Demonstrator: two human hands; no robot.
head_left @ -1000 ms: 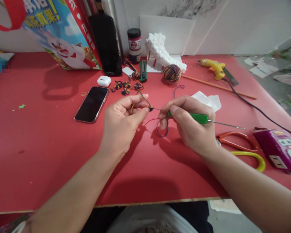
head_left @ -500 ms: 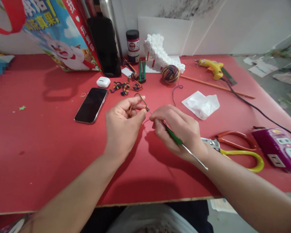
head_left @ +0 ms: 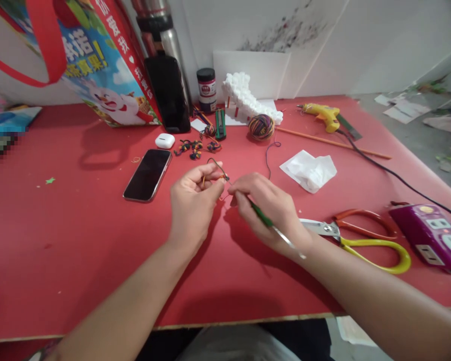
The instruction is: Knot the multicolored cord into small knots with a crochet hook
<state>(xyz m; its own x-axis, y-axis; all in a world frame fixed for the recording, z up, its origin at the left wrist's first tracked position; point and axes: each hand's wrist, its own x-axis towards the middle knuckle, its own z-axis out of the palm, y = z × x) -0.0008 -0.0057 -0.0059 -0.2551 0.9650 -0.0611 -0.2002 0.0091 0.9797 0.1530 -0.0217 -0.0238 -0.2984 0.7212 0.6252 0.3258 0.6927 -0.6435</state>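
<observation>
My left hand [head_left: 195, 200] pinches a small piece of multicoloured yarn [head_left: 226, 177] between thumb and fingers, with a strand looped over its fingers. In my right hand [head_left: 266, 210] is a crochet hook with a green handle [head_left: 261, 214], held like a pen. Its front tip meets the yarn at my left fingertips; the silver rear end points back toward my wrist. Beyond my hands sits a ball of multicoloured yarn [head_left: 261, 127], a loose strand [head_left: 267, 158] trailing from it toward me. Several small knotted yarn pieces [head_left: 196, 146] lie left of the ball.
Left of my hands are a phone [head_left: 148, 175] and a white earbud case [head_left: 165, 141]. Scissors [head_left: 332, 230], a purple power box [head_left: 428, 235], crumpled white tissue [head_left: 310, 170] and a yellow glue gun [head_left: 323, 116] lie to the right. A gift bag [head_left: 116, 95] and a jar [head_left: 206, 90] stand behind.
The view has tilted up slightly, so things on the table appear lower. The hook's rear end has swung a little closer to my right wrist. Both hands keep their hold.
</observation>
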